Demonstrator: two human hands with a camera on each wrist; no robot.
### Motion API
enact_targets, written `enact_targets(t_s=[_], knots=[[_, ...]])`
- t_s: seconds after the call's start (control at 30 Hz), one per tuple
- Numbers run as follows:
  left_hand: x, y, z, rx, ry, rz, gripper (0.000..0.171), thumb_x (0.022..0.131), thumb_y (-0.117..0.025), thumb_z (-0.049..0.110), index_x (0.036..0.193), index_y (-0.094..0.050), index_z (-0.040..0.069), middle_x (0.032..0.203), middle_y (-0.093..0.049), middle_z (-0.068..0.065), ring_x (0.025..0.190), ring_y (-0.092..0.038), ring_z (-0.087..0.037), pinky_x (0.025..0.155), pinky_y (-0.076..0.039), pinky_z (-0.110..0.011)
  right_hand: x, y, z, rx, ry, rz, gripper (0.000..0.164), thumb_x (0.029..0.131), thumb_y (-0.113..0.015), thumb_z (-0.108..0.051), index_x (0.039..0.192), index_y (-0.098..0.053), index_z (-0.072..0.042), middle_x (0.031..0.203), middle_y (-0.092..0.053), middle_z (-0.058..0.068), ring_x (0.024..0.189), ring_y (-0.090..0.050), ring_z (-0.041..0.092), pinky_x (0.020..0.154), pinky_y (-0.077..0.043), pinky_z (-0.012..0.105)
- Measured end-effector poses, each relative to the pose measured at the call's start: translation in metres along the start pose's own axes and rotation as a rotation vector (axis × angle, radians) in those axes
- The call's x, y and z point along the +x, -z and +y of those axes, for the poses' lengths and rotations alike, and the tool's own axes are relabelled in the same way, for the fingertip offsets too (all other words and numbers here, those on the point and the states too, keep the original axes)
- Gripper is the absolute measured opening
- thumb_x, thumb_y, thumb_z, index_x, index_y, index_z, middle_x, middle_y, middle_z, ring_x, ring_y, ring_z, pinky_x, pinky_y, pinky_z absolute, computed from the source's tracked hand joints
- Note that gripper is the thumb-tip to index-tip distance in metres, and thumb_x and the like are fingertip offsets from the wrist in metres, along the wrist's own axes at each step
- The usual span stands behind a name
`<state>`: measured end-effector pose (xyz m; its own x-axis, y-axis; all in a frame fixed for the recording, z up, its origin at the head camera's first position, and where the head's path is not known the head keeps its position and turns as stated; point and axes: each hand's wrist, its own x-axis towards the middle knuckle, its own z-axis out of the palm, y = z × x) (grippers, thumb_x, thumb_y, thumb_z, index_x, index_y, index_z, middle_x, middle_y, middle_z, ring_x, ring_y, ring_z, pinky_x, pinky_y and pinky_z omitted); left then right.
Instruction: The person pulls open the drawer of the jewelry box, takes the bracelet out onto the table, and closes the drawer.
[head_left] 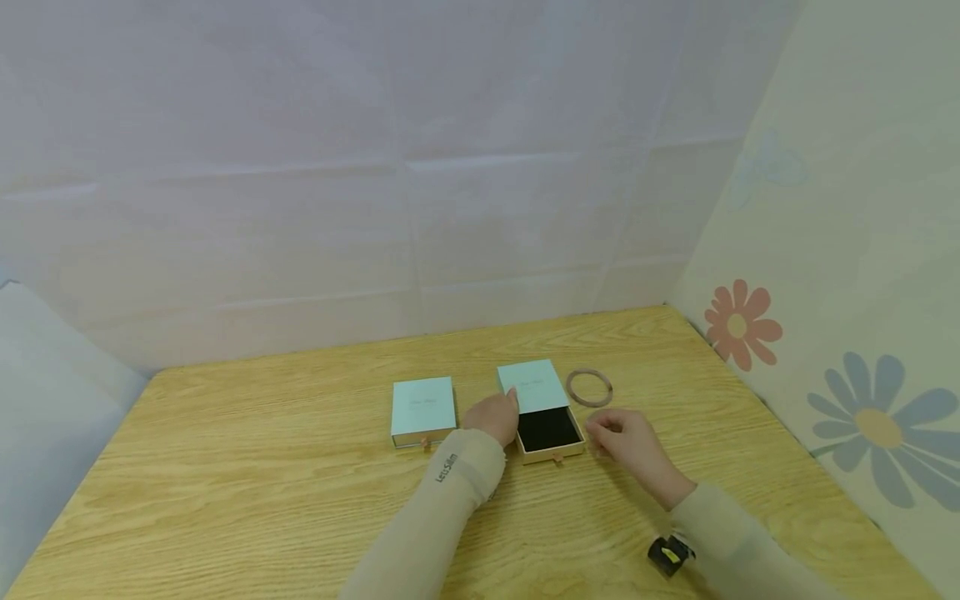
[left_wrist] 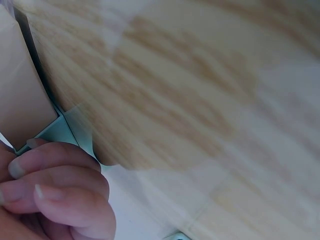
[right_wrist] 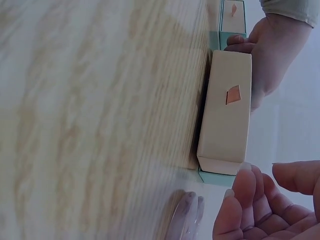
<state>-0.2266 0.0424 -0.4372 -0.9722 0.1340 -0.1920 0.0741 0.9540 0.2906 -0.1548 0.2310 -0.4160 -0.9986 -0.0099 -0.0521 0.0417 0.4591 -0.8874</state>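
Note:
A pale teal gift box [head_left: 531, 385] lies on the table with its cream drawer [head_left: 553, 452] pulled partway out toward me, baring a black lining [head_left: 551, 429]. My left hand [head_left: 492, 418] grips the left side of the box's outer sleeve, thumb over the top. In the left wrist view its curled fingers [left_wrist: 55, 175] are at the teal edge. Just right of the drawer's front corner hovers my right hand [head_left: 628, 443], fingers loosely bent and apart from the thumb, holding nothing. A pinkish, glossy bangle [head_left: 609, 393] lies flat beyond that hand, right of the box.
A second teal box [head_left: 423, 406], its drawer pushed in, sits left of my left hand. Both boxes have small orange pull tabs [head_left: 558, 458]. The wooden table [head_left: 262, 467] meets a pale wall at the back and a flower-patterned wall [head_left: 862, 275] on the right.

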Motion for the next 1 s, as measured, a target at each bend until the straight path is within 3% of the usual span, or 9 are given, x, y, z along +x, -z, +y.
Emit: enact_targets(t_s=[0.33,1.0], knots=[[-0.004,0.003,0.000,-0.026,-0.005,0.005,0.069,0.109,-0.021,0.036,0.049,-0.042,0.009,0.044,-0.028,-0.001,0.040,-0.030,-0.014,0.039,-0.030,-0.027,-0.002,-0.006,0.001,-0.033,0.020,-0.006,0.020,0.096,-0.059,-0.004,0.082,-0.063,0.009,0.069,-0.057,0.005,0.062,-0.052,0.018,0.053,-0.042,0.027],[-0.003,0.003,0.000,-0.058,0.020,0.011,0.069,0.109,-0.021,0.037,0.048,-0.041,0.009,0.045,-0.031,-0.001,0.041,-0.034,-0.014,0.040,-0.031,-0.027,-0.007,-0.015,0.003,0.037,0.038,-0.035,0.021,0.094,-0.062,-0.004,0.078,-0.064,0.010,0.064,-0.062,0.010,0.055,-0.058,0.019,0.049,-0.043,0.025]])
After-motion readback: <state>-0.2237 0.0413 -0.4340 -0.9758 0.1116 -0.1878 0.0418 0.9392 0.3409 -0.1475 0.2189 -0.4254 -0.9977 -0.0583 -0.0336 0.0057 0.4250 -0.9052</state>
